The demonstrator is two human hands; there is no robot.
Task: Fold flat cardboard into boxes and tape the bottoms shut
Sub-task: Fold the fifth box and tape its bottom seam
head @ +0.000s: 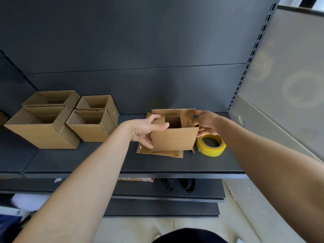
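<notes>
1. Now we hold a half-formed cardboard box [173,138] between both hands, over the dark shelf [175,164].
2. Our left hand [146,131] grips the box's left edge: thumb on top, one finger laid across an inner flap, the rest curled round the near wall.
3. Our right hand [206,122] pinches the right end, thumb on the inner flap and the other fingers wrapped behind the side.
4. Between our fingertips the box opens upward, its flaps partly folded in around a dark square gap.
5. Just beneath our left fingers lies a stack of flat cardboard [168,153]; we cannot tell whether the box rests on it.
6. Close under our right fingers sits a yellow tape roll [211,146], lying flat beside the box.
7. Well beyond our left hand's knuckles stand four assembled boxes [43,135], open tops up.
</notes>
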